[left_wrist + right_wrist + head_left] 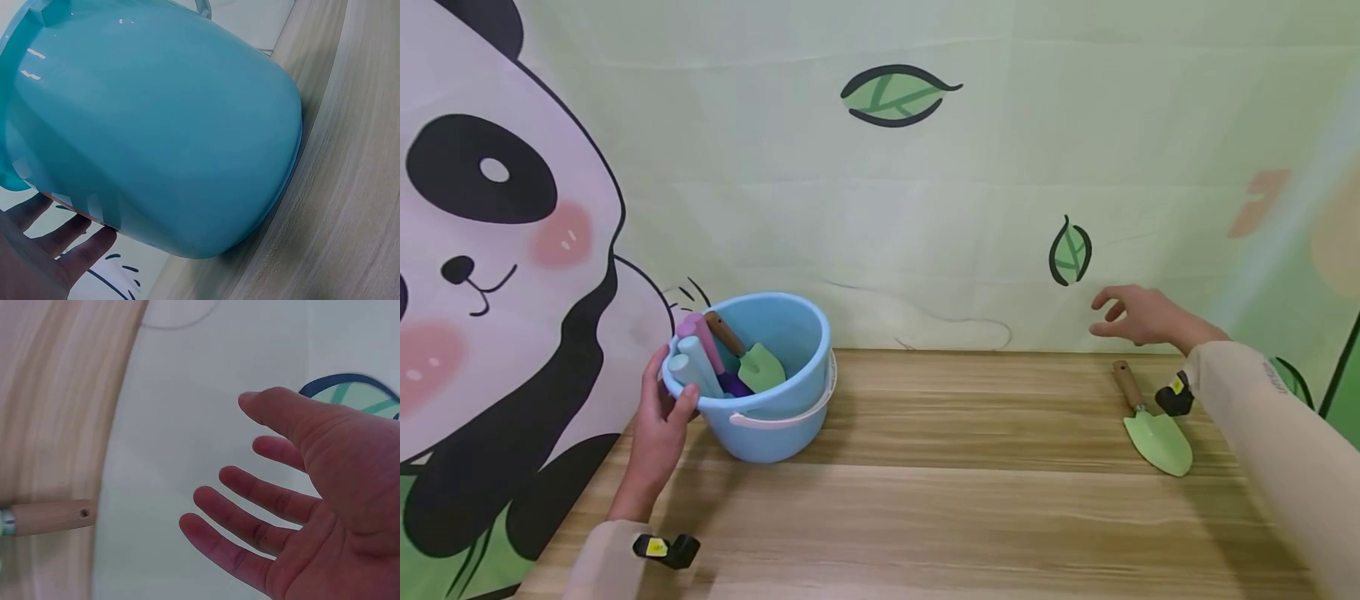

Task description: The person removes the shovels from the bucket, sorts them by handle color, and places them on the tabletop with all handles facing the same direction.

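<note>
A light blue bucket (782, 437) with a pale handle stands upright at the left of the table. My left hand (658, 425) holds its left side near the rim, thumb toward the front; the left wrist view shows the fingers (87, 250) against the bucket wall. Inside lean a green hand trowel (762, 367) with a brown handle, a pink handle (703, 337), light blue handles (698, 367) and something purple, their lower ends hidden. Above and behind a second green hand trowel (1159, 442), my right hand (1150, 317) hovers with loosely bent fingers and nothing in it.
The wooden table (970, 517) meets a cloth backdrop (925, 225) printed with a panda and leaves at its back edge. A pale bail handle (790, 419) hangs down the bucket's front. The second trowel lies near the right, its wooden handle toward the backdrop.
</note>
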Available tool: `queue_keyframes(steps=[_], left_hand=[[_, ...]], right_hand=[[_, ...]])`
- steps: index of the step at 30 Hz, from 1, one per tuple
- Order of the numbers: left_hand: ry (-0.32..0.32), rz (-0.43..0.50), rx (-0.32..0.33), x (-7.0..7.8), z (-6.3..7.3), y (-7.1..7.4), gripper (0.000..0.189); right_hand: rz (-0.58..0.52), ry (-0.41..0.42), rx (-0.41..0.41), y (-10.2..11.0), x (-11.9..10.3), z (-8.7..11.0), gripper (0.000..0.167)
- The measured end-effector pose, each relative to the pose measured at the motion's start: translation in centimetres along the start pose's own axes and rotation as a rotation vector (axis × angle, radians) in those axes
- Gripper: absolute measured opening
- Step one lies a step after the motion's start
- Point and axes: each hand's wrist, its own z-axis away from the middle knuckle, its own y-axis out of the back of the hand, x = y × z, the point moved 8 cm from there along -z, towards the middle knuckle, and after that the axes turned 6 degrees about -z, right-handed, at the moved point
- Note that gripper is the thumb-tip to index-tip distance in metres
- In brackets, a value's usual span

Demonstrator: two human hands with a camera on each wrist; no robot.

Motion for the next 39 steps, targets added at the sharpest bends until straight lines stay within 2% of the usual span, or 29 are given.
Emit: queue_keyframes(steps=[9,17,28,34,39], left_hand=[[-0.011,-0.016,0.006,-0.2,0.0,0.1,0.069],[-0.018,-0.006,0.004,-0.1,0.0,0.1,0.069],[-0.010,0.003,0.004,-0.1,0.0,0.1,0.070],[-0.033,0.030,0.016,-0.1,0.0,0.0,0.069],[-0.030,0.016,0.020,-0.2,0.0,0.0,0.069]], right_hand=[[0.027,0.060,-0.091,1.2,-4.5,-0.7,0.047],[0.035,0.105,-0.123,1.8,-8.0,-1.5,0.049],[0.019,0.138,-0.123,1.5,-11.4,-2.3,0.047],[0.017,0.177,-0.081,1.4,-12.8,-2.8,0.043],[0.029,0.224,-0.040,1.4,-14.2,-3.2,0.041]])
